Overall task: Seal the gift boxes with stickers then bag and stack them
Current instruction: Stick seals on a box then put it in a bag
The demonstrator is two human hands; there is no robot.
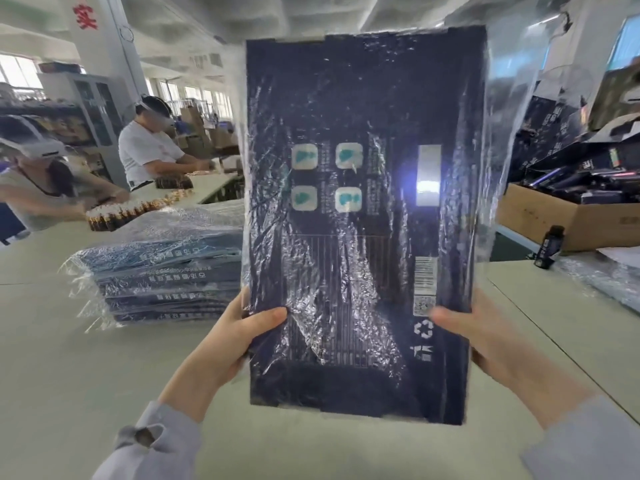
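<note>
From the head camera, a person is holding a dark blue gift box [360,237] upright in front of them, above the pale surface [69,375]. The box is sitting inside a clear, wrinkled plastic bag [512,133], whose loose film is sticking out past the box's top and right edge. The left hand [242,337] is gripping the lower left edge, its thumb lying across the bagged face and its fingers going behind the box. The right hand [485,341] is gripping the lower right edge in the same way, its thumb pressing near the printed barcode [424,275]. Four pale square patches [304,157] and a shiny silver rectangle [429,174] are showing on the face turned to the camera.

To the left, a stack of bagged boxes [156,271] is lying flat on the surface. Behind it, small brown bottles [117,216] are standing in rows, and two people [149,150] are working there. To the right, a small dark bottle [550,245] is standing just beside an open cardboard carton [554,220].
</note>
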